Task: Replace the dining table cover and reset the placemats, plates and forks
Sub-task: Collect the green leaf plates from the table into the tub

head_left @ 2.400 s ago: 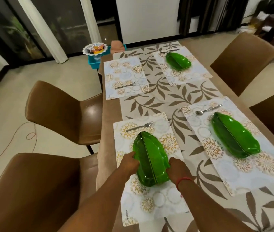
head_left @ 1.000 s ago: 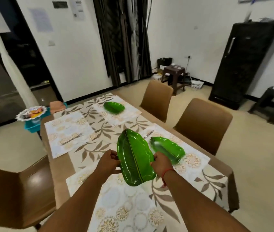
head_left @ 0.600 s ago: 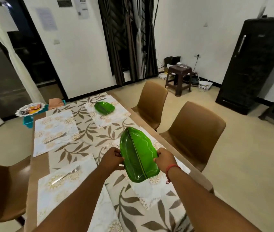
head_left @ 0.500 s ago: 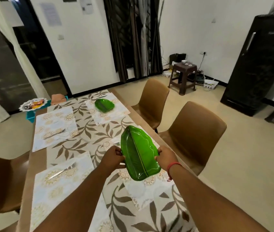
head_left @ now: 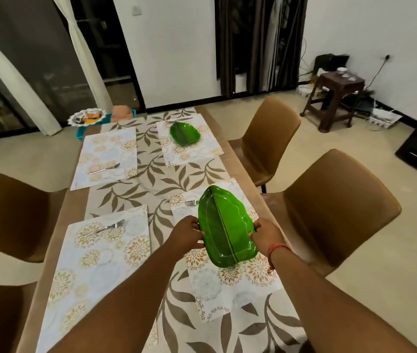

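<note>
**Leaf plate held over the near right placemat**

So, the green leaf-shaped plate [head_left: 224,229] is being held in both hands above the near right placemat [head_left: 230,278]; whether it's touching the mat or hovering just off it, I can't tell. The left hand [head_left: 186,235] is clamping its left edge and the right hand [head_left: 265,235] is clamping its right edge, fingers curled round the rim, so the hands are sitting apart with the plate between them. A red thread [head_left: 277,248] is showing round the right wrist.

A fork [head_left: 191,203] is lying on that same mat, just beyond the plate's far left edge. Across the leaf-print table cover [head_left: 161,184], the near left placemat [head_left: 95,261] is carrying only a fork [head_left: 105,227]. Further up, the far left placemat [head_left: 108,156] is also carrying just a fork [head_left: 104,169], while the far right placemat [head_left: 189,145] is holding a second green plate [head_left: 185,133].

Brown chairs are standing along both sides of the tabletop [head_left: 57,235], two on the right [head_left: 329,207] [head_left: 265,138]. Beyond the far end, a white dish of snacks [head_left: 86,117] is sitting on something turquoise, and a dark stool [head_left: 334,98] is standing by the wall.
</note>
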